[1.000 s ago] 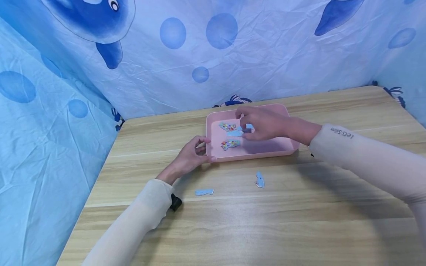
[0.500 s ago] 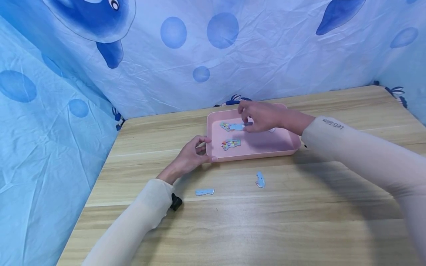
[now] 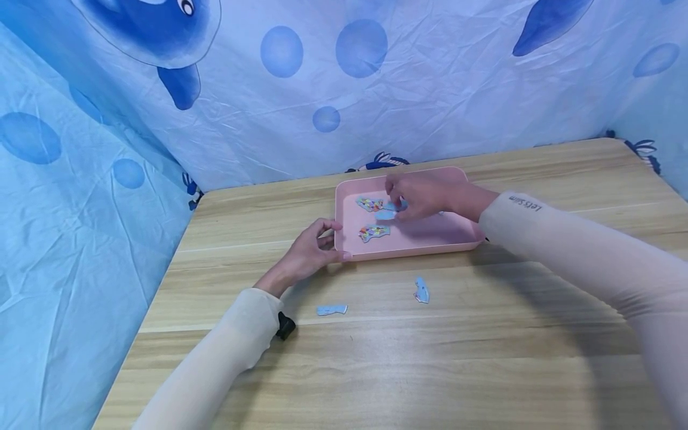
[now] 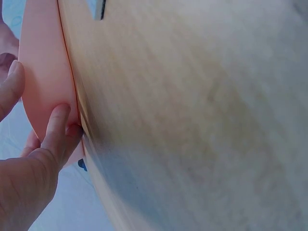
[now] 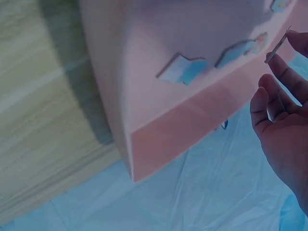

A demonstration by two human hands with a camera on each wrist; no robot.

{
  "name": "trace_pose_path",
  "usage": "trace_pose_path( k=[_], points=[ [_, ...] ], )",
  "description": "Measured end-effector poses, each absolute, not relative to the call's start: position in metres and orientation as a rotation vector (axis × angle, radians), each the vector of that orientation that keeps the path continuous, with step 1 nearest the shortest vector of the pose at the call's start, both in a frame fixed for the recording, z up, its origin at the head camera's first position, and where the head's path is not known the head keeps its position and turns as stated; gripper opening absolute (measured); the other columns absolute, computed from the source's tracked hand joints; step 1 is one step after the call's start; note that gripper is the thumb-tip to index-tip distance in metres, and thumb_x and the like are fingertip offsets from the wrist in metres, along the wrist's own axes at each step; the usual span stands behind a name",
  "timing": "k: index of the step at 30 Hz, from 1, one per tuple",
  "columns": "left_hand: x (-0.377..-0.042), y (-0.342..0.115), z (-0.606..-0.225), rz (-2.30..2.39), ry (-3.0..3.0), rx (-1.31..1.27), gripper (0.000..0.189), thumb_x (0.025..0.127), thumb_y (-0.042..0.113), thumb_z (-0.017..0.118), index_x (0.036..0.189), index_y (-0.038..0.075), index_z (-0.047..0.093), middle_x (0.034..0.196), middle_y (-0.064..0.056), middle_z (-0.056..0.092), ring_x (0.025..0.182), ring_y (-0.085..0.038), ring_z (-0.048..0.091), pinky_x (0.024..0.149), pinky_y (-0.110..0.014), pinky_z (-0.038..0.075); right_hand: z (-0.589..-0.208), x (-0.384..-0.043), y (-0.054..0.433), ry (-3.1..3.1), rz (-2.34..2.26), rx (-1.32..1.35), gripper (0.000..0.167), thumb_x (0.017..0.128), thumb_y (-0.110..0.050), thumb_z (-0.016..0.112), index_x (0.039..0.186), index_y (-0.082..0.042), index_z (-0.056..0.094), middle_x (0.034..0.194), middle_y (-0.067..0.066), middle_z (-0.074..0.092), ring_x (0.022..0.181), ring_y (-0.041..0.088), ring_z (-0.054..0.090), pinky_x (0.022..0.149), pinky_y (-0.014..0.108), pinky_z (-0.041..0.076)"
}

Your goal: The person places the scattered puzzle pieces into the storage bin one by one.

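My left hand [image 3: 309,248] grips the left end of a shallow pink tray [image 3: 419,246]. Its thumb is at the front corner, and a finger [image 4: 57,122] presses the outer wall in the left wrist view. Over the tray, my right hand [image 3: 424,194] pinches a thin puzzle piece [image 5: 278,47], seen edge-on in the right wrist view. Near its fingertips lie a multicoloured piece [image 3: 369,204] and a blue piece [image 5: 236,53]. Another multicoloured piece [image 3: 374,232] sits nearer the tray's front. A white-and-blue piece [image 5: 183,70] lies farther right, mostly hidden by the hand from above.
Two light-blue puzzle pieces lie on the wooden table [image 3: 387,370] before the tray: a long strip [image 3: 331,310] on the left and a curved one [image 3: 421,290] on the right. A blue sea-patterned cloth [image 3: 242,119] hangs behind and along the left side.
My right hand shifts slightly within the tray, first away from me, then back, bringing its pinched piece down in front of the blue piece. My left hand stays on the tray.
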State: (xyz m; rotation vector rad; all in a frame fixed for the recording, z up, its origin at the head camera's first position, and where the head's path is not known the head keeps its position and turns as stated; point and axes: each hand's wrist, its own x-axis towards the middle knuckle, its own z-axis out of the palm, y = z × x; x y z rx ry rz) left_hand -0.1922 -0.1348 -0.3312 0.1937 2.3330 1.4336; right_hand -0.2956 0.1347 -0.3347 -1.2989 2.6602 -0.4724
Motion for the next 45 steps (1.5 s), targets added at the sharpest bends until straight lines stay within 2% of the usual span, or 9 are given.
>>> trace_pose_path(
  k=[5, 12, 17, 22, 24, 27, 31, 40, 45],
  points=[
    [-0.193, -0.134, -0.331, 1.414, 2.338, 0.169, 0.06, 0.083, 0.005, 0.075, 0.133, 0.001, 0.043, 0.154, -0.011, 0.028, 0.138, -0.028, 0.036, 0.109, -0.041, 0.036, -0.343, -0.294, 0.137, 2.674, -0.401, -1.334, 0.012, 0.078, -0.021, 0.073, 0.072, -0.011, 0.069, 0.111, 0.011, 0.057, 0.093, 0.021, 0.057, 0.082, 0.035, 0.05],
    [-0.194, -0.135, -0.331, 1.412, 2.341, 0.171, 0.06, 0.082, 0.005, 0.075, 0.133, 0.002, 0.043, 0.155, -0.011, 0.027, 0.139, -0.029, 0.035, 0.109, -0.041, 0.037, -0.345, -0.29, 0.137, 2.641, -0.335, -1.255, 0.013, 0.075, -0.019, 0.072, 0.068, -0.012, 0.064, 0.108, 0.008, 0.056, 0.087, 0.02, 0.054, 0.077, 0.032, 0.048],
    [-0.193, -0.135, -0.332, 1.419, 2.329, 0.169, 0.06, 0.083, 0.004, 0.074, 0.134, 0.001, 0.042, 0.155, -0.011, 0.027, 0.138, -0.029, 0.036, 0.108, -0.04, 0.038, -0.344, -0.286, 0.135, 2.657, -0.258, -1.221, 0.013, 0.078, -0.019, 0.073, 0.071, -0.013, 0.065, 0.106, 0.005, 0.054, 0.088, 0.02, 0.052, 0.079, 0.032, 0.048],
    [-0.192, -0.134, -0.331, 1.432, 2.322, 0.18, 0.06, 0.083, 0.003, 0.074, 0.134, 0.0, 0.041, 0.154, -0.013, 0.028, 0.138, -0.03, 0.036, 0.108, -0.041, 0.038, -0.34, -0.283, 0.135, 2.668, -0.231, -1.26, 0.015, 0.082, -0.019, 0.071, 0.07, -0.012, 0.066, 0.104, 0.006, 0.053, 0.087, 0.019, 0.05, 0.074, 0.031, 0.047],
    [-0.191, -0.134, -0.331, 1.434, 2.325, 0.189, 0.06, 0.084, 0.003, 0.074, 0.134, 0.0, 0.041, 0.154, -0.013, 0.027, 0.138, -0.031, 0.036, 0.108, -0.041, 0.038, -0.336, -0.28, 0.136, 2.669, -0.249, -1.284, 0.013, 0.085, -0.017, 0.069, 0.074, -0.01, 0.069, 0.106, 0.007, 0.054, 0.088, 0.019, 0.051, 0.074, 0.031, 0.048],
    [-0.192, -0.135, -0.331, 1.433, 2.329, 0.192, 0.06, 0.084, 0.003, 0.073, 0.134, 0.0, 0.041, 0.154, -0.013, 0.027, 0.138, -0.03, 0.035, 0.109, -0.042, 0.037, -0.329, -0.274, 0.137, 2.689, -0.259, -1.328, 0.009, 0.087, -0.015, 0.067, 0.087, -0.007, 0.073, 0.108, 0.009, 0.055, 0.091, 0.02, 0.052, 0.078, 0.033, 0.05],
    [-0.197, -0.137, -0.338, 1.432, 2.328, 0.187, 0.061, 0.083, 0.003, 0.074, 0.134, -0.001, 0.041, 0.154, -0.012, 0.027, 0.138, -0.03, 0.035, 0.108, -0.041, 0.037, -0.322, -0.264, 0.14, 2.739, -0.242, -1.381, 0.015, 0.088, -0.016, 0.068, 0.099, -0.007, 0.072, 0.111, 0.009, 0.055, 0.095, 0.021, 0.053, 0.083, 0.035, 0.051],
    [-0.207, -0.144, -0.361, 1.45, 2.336, 0.203, 0.064, 0.081, 0.01, 0.078, 0.134, 0.006, 0.043, 0.154, -0.007, 0.027, 0.137, -0.025, 0.038, 0.107, -0.039, 0.039, -0.318, -0.23, 0.145, 2.792, -0.324, -1.507, 0.021, 0.088, -0.02, 0.071, 0.106, -0.01, 0.068, 0.119, 0.011, 0.055, 0.103, 0.022, 0.056, 0.087, 0.036, 0.053],
    [-0.206, -0.145, -0.362, 1.431, 2.368, 0.21, 0.062, 0.08, 0.013, 0.08, 0.131, 0.01, 0.045, 0.154, -0.005, 0.029, 0.137, -0.024, 0.038, 0.107, -0.039, 0.04, -0.324, -0.206, 0.146, 2.749, -0.353, -1.636, 0.019, 0.089, -0.02, 0.069, 0.104, -0.009, 0.067, 0.12, 0.011, 0.055, 0.101, 0.023, 0.057, 0.087, 0.038, 0.053]
  ],
)
